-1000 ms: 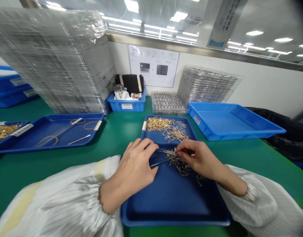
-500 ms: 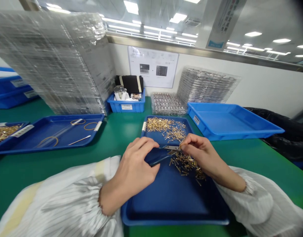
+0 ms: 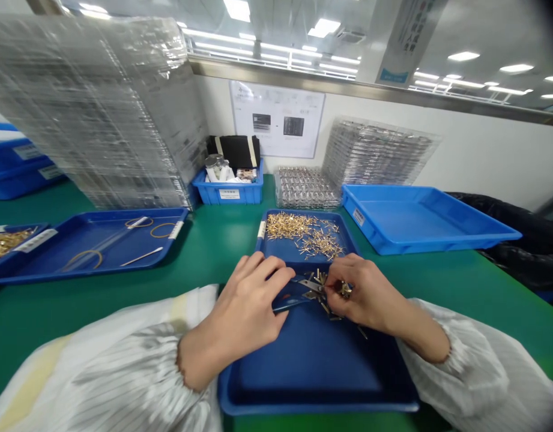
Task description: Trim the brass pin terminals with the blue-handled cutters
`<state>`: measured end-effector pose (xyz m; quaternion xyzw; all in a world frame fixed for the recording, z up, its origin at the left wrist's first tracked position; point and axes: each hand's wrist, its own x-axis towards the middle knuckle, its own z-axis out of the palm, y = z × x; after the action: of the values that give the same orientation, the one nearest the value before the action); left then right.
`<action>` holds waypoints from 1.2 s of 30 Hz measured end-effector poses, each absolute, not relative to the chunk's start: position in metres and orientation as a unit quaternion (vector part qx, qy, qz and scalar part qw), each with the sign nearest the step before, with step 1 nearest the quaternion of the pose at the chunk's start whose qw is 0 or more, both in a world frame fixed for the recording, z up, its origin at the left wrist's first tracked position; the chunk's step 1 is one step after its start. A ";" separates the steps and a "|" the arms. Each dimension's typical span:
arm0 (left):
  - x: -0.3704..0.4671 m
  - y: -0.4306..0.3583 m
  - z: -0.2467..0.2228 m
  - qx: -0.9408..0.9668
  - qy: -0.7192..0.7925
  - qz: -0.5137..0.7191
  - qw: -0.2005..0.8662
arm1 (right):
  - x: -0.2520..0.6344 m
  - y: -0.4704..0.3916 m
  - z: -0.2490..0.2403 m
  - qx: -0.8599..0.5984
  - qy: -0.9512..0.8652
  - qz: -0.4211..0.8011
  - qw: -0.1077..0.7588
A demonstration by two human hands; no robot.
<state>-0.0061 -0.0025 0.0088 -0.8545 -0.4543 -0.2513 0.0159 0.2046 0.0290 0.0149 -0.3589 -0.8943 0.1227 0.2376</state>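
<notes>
My left hand (image 3: 249,306) is wrapped around blue-handled pliers (image 3: 290,303), whose silver jaws point right and stand apart. At the jaw tips, my right hand (image 3: 364,291) pinches a small gold pin (image 3: 323,289), mostly covered by the fingertips. Below both hands lies a dark blue tray (image 3: 316,378). Loose gold pins (image 3: 334,317) are spread in its upper part, partly hidden behind my right hand. Just beyond, a smaller blue tray (image 3: 280,252) holds a heap of similar gold pins (image 3: 289,225).
On the left, a blue tray (image 3: 118,261) carries rubber bands and a cotton swab (image 3: 142,257). Behind it rises a tall stack of wrapped clear trays (image 3: 100,114). A light blue bin (image 3: 420,219) is at the right, and a small blue box (image 3: 229,193) stands at the back.
Both hands have shifted a little lower and my right hand also moved left. The pliers came down with my left hand. My right hand now covers more of the loose pins.
</notes>
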 end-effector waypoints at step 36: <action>-0.006 -0.001 0.008 -0.828 -0.511 -0.232 -0.022 | 0.205 0.033 0.012 -0.429 -0.827 0.273 0.240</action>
<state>-0.0056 -0.0009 0.0080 -0.8275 -0.5109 -0.2318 -0.0220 0.2050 0.0328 0.0124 -0.4294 -0.8266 0.2729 0.2404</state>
